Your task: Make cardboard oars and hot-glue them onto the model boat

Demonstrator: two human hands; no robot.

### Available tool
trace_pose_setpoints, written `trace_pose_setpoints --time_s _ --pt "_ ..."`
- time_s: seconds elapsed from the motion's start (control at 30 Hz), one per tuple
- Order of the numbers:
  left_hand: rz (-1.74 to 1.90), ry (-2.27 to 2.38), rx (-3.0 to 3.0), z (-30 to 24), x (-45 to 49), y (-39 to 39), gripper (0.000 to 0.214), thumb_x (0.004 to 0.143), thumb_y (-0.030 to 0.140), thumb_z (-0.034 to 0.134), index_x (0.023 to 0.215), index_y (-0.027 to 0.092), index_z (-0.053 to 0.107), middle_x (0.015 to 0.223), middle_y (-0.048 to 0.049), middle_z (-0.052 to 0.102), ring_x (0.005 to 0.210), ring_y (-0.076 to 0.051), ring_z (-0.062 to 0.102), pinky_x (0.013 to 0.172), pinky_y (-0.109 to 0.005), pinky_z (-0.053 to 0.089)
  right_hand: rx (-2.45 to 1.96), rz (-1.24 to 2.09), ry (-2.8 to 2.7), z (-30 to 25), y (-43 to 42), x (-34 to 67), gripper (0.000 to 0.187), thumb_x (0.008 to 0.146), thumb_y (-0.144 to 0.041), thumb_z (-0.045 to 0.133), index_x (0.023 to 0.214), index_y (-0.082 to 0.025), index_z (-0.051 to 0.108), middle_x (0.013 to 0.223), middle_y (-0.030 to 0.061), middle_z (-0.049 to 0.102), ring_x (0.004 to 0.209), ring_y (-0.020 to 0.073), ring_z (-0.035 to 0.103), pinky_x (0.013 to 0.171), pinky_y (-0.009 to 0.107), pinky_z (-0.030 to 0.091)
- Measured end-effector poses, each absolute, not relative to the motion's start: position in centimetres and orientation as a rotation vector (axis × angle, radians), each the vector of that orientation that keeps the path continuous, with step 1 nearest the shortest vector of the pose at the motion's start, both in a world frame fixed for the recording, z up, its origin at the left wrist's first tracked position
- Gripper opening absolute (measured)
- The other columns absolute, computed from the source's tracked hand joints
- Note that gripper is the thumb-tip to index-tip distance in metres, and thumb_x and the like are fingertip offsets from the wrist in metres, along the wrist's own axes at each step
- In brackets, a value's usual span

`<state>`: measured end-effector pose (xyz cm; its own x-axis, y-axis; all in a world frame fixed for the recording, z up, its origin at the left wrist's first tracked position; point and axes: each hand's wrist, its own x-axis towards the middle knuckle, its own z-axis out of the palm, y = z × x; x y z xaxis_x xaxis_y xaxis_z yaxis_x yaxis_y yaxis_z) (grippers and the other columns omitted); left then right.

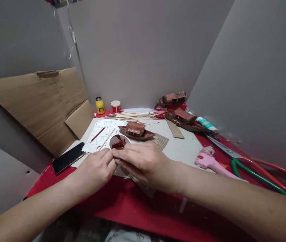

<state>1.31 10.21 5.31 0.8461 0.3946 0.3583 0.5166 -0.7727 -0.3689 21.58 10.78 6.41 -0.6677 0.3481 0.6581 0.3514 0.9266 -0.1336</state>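
My left hand [96, 169] and my right hand [145, 164] meet at the fingertips, both closed in a pinch. Whatever lies between them is too small or hidden to name; a tiny blue spot shows there. Just behind the fingers stands a white cup [111, 143] with dark brown paint [119, 142] inside. A small brown model boat [136, 131] with a roofed cabin sits beyond the cup. Ribbed cardboard [161, 141] lies to the boat's right, and another ribbed strip [143, 186] shows partly under my right hand.
A phone [68, 158] and a paper with a drawn grid [100, 134] lie left. Thin wooden sticks [133, 115], a yellow bottle [100, 106] and a red-white cup [115, 106] are behind. Right are two boats [174, 98], a pink glue gun [208, 159] and large scissors [236, 156].
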Motion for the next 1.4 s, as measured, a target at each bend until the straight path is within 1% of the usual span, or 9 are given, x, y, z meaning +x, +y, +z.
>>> trace_pose_setpoints --time_s 0.1,0.27,0.4,0.6,0.77,0.93,1.17,1.3,1.4 --pt "-0.361 -0.684 -2.552 4.2 1.2 10.1 0.017 0.089 0.007 0.042 0.091 0.013 0.058 0.086 -0.0104 0.063 0.075 -0.022 0.060 0.061 -0.034 0.054 -0.518 -0.048 -2.329 5.9 11.2 21.7 0.024 0.096 -0.018 0.041 0.091 -0.013 0.064 0.079 0.0100 0.069 0.068 0.0174 0.061 0.060 0.028 0.048" --pt "-0.420 -0.724 -2.560 2.6 0.4 10.8 0.015 0.090 0.008 0.044 0.091 0.013 0.058 0.100 -0.0138 0.065 0.083 -0.023 0.063 0.066 -0.034 0.056 -0.769 0.183 -2.250 5.2 13.1 21.9 0.017 0.092 -0.018 0.052 0.084 -0.014 0.066 0.073 0.0064 0.068 0.064 0.0152 0.059 0.061 0.026 0.044" --pt "-0.481 -0.757 -2.568 1.9 -0.1 12.0 0.014 0.089 0.008 0.045 0.089 0.013 0.058 0.099 -0.0129 0.066 0.083 -0.022 0.063 0.069 -0.035 0.056 -0.842 0.300 -2.188 5.1 14.3 22.0 0.017 0.092 -0.019 0.052 0.082 -0.014 0.065 0.073 0.0051 0.067 0.064 0.0138 0.058 0.061 0.026 0.042" --pt "-0.534 -0.783 -2.660 1.1 0.1 13.6 0.017 0.090 0.007 0.043 0.087 0.013 0.058 0.096 -0.0127 0.066 0.080 -0.022 0.063 0.065 -0.034 0.057 -0.841 0.267 -2.023 5.1 15.2 22.4 0.018 0.094 -0.022 0.049 0.079 -0.016 0.059 0.061 -0.0024 0.052 0.057 0.0112 0.048 0.055 0.024 0.036" --pt "-0.551 -0.702 -2.685 1.0 1.0 14.5 0.014 0.091 0.010 0.044 0.090 0.012 0.058 0.097 -0.0129 0.067 0.079 -0.021 0.063 0.067 -0.034 0.058 -0.882 0.273 -1.927 4.4 15.9 22.8 0.018 0.095 -0.025 0.048 0.080 -0.018 0.056 0.065 -0.0012 0.053 0.062 0.0125 0.049 0.057 0.025 0.038" --pt "-0.524 -0.656 -2.673 1.0 1.6 15.1 0.014 0.090 0.011 0.045 0.085 0.014 0.058 0.096 -0.0138 0.068 0.079 -0.022 0.065 0.067 -0.035 0.058 -0.966 0.353 -1.970 3.6 16.4 22.9 0.020 0.093 -0.026 0.048 0.078 -0.017 0.057 0.060 -0.0033 0.049 0.054 0.0107 0.043 0.053 0.024 0.035" --pt "-0.689 -0.773 -2.782 1.0 0.5 15.1 0.014 0.088 0.012 0.050 0.097 0.015 0.060 0.121 -0.0174 0.063 0.097 -0.023 0.067 0.075 -0.033 0.059 -0.998 0.463 -1.936 3.4 16.5 24.0 0.016 0.092 -0.025 0.051 0.082 -0.017 0.060 0.059 -0.0042 0.052 0.052 0.0094 0.046 0.052 0.023 0.036" --pt "-1.049 -0.914 -2.761 1.6 -0.4 14.1 0.018 0.085 0.012 0.057 0.100 0.019 0.064 0.104 -0.0122 0.068 0.091 -0.019 0.067 0.075 -0.030 0.058 -1.011 0.531 -1.729 3.9 15.6 25.0 0.016 0.092 -0.028 0.053 0.082 -0.017 0.059 0.061 -0.0029 0.056 0.051 0.0095 0.050 0.049 0.023 0.039" --pt "-1.397 -1.264 -2.737 2.1 -0.4 13.3 0.018 0.086 0.015 0.057 0.095 0.025 0.069 0.087 -0.0052 0.070 0.077 -0.017 0.066 0.066 -0.029 0.057 -1.019 0.561 -1.604 4.3 14.8 25.5 0.016 0.091 -0.028 0.054 0.078 -0.018 0.058 0.061 -0.0028 0.058 0.047 0.0081 0.050 0.044 0.021 0.040"
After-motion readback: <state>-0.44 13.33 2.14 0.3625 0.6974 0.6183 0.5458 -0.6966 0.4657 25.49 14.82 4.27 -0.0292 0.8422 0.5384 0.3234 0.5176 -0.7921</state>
